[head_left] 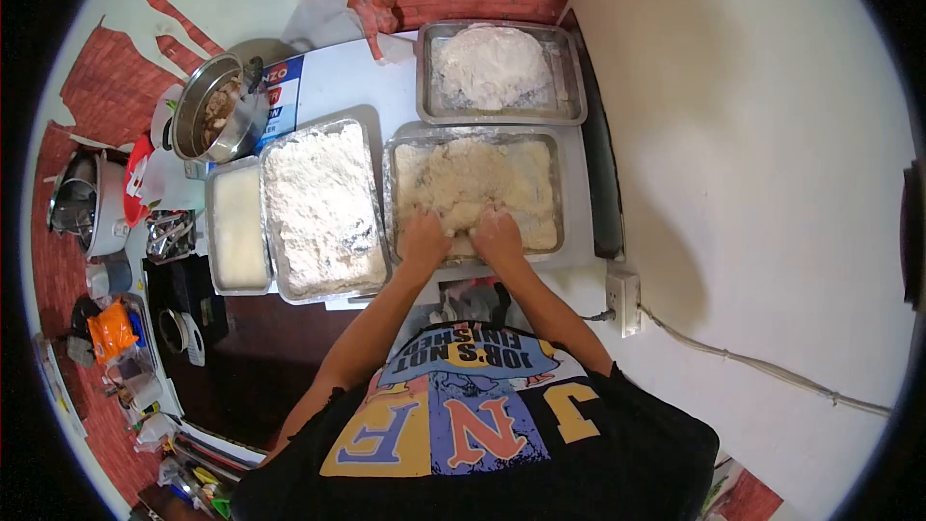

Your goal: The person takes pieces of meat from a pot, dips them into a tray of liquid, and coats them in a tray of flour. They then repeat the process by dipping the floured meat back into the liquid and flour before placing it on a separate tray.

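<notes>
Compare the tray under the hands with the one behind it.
The near tray holds yellowish crumbs spread across it; the far tray holds a white mound with bare metal around. The left hand and right hand press into the near tray; the far tray is untouched. Both are rectangular metal.

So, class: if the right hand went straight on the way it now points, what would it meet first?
Probably the crumb mixture piled in its steel tray, just ahead of the right hand; the tray's far wall comes after.
</notes>
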`<state>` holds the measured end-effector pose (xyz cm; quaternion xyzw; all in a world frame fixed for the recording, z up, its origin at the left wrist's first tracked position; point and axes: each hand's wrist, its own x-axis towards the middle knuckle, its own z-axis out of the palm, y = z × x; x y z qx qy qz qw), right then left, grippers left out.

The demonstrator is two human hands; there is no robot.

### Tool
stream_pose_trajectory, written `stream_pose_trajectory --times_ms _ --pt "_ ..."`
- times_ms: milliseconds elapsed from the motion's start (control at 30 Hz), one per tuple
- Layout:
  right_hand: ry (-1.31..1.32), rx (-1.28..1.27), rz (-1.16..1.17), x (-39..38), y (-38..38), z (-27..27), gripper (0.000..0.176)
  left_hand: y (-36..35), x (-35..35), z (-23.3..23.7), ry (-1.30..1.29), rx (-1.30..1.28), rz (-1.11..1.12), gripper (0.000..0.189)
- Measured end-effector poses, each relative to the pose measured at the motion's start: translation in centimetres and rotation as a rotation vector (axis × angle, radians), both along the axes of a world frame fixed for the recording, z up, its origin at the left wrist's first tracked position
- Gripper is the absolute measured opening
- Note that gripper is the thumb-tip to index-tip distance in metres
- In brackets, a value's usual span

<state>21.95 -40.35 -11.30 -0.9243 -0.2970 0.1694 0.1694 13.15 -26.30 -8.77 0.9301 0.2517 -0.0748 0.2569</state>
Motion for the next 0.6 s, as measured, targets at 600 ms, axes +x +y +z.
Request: stream_pose_trajectory --times_ms 600 --pt "-0.019 0.055 -0.103 7.7 1.3 3.8 0.056 4.8 7.6 -1.1 -0.286 0.01 -0.052 0.052"
